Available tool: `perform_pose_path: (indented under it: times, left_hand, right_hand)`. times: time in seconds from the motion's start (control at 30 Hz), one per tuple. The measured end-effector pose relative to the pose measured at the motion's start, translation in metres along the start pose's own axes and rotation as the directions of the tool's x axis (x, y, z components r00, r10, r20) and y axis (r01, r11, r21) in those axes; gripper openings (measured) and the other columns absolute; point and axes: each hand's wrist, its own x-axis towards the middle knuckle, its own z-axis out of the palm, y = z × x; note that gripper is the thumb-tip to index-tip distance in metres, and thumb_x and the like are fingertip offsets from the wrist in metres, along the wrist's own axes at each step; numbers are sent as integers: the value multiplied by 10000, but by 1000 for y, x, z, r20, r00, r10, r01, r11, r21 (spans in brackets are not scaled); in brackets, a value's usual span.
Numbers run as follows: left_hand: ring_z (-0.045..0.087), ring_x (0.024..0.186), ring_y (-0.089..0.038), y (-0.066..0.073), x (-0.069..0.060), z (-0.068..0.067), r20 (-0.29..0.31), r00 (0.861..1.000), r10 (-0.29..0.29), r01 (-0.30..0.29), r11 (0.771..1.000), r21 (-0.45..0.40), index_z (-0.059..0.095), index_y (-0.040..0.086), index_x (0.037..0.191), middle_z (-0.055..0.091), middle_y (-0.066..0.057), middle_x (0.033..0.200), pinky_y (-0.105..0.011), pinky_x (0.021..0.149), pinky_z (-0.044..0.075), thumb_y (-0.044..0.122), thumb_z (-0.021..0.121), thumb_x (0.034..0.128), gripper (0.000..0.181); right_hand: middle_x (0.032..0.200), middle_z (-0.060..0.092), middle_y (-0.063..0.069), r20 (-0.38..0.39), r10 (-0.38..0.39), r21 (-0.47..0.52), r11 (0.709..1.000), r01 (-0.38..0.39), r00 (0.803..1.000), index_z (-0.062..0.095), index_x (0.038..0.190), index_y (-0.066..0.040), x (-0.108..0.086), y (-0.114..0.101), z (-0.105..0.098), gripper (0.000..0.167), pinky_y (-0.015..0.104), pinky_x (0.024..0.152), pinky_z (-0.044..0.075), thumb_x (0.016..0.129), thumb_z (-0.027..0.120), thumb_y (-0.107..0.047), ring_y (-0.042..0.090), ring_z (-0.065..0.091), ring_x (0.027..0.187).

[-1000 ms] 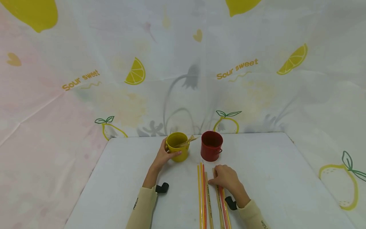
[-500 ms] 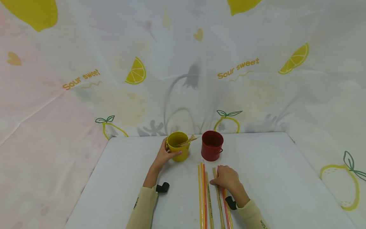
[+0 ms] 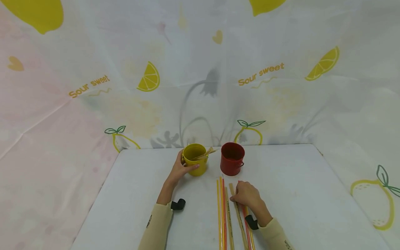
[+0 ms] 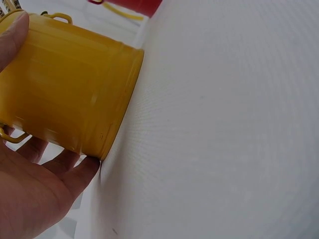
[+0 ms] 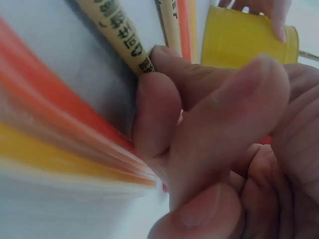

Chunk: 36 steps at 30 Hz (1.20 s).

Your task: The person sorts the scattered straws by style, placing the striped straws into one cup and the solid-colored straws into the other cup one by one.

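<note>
Head view: the right hand (image 3: 250,194) pinches a slim tan stick (image 3: 241,225) just in front of the red bucket (image 3: 230,168), low over the white table (image 3: 281,180); whether it touches the surface I cannot tell. The stick is long, narrow and straight, and the right wrist view shows dark printed characters along its pale side. Its long axis runs away from the person, the far end leaning left towards the buckets and the near end slanting right.

A second tan stick (image 3: 230,218) lies just to its left beside yellow, orange and red straws (image 3: 222,215); more red and yellow straws (image 3: 248,229) lie to its right, partly under the hand.

The left hand (image 3: 179,170) grips the yellow bucket (image 3: 201,170), thumb on the near side, fingers around the left. Glossy, with small side loops, it stands mouth upward; tan pieces (image 3: 206,154) inside lean right, their tips jutting over the rim.
</note>
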Motion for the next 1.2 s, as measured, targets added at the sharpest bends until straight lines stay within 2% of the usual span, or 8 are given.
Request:
perform_pose_path:
  times: [0.17,0.3,0.43,0.6,0.7,0.83,1.0,1.2]
  left_hand:
    - [398,1339,-330,1,0,0,11,1000,-8,9,1000,-12,292,187,1503,419,-95,1457,-533,1119,260,127,825,809,877]
    - [396,1343,-308,3,-2,0,15,1000,-17,17,1000,-15,284,197,1505,417,-74,1457,-518,1124,260,144,831,806,890]
    - [388,1348,-327,8,-3,-1,31,999,-28,28,999,-15,266,145,1512,407,-105,1462,-525,1124,259,105,818,808,895]
    - [365,1367,-339,4,0,-1,33,999,-26,26,999,-19,243,148,1527,384,-124,1484,-526,1132,241,78,797,824,898]
    - [380,1357,-319,3,-1,0,22,1000,-18,19,1000,-23,263,163,1517,400,-103,1471,-520,1129,252,91,805,819,887]
    - [397,1342,-305,3,-1,0,12,1000,-6,6,1000,-25,279,168,1507,417,-83,1455,-523,1119,271,110,822,805,890]
    - [412,1329,-286,3,-1,1,-3,1000,-3,3,1000,-12,298,188,1495,436,-52,1436,-523,1114,281,142,835,797,882]
    - [396,1343,-297,2,-2,1,-1,1000,5,-5,1000,-8,286,166,1500,419,-71,1452,-538,1126,255,147,836,797,892]
  right_hand:
    - [467,492,-32,22,-15,55,998,13,1000,585,571,-106,0,2,1,298,213,402,293,788,786,-151,86,450,395]
    - [427,472,-53,30,-12,94,996,9,999,589,553,-107,1,5,1,271,211,389,287,779,738,-120,78,426,378]
    - [455,503,-34,51,2,128,992,-8,999,606,590,-106,0,4,-5,240,223,399,326,790,735,-132,89,453,392]
    - [523,551,-4,54,8,161,987,-17,998,620,664,-103,-3,-4,-20,211,254,434,395,839,726,-155,131,518,437]
    - [546,564,-3,23,-4,211,977,-1,1000,622,682,-98,-6,-9,-30,217,265,450,396,868,714,-159,184,556,459]
    - [569,564,-11,-56,-41,269,962,55,998,625,728,-97,-9,-14,-41,192,278,455,394,887,712,-162,235,575,482]
    - [592,570,-25,-134,-83,289,950,119,987,648,782,-92,-14,-19,-52,143,295,446,434,892,710,-160,235,590,477]
    - [614,605,-17,-204,-127,292,939,184,971,647,799,-104,-18,-23,-62,133,293,460,455,890,713,-174,204,590,460]
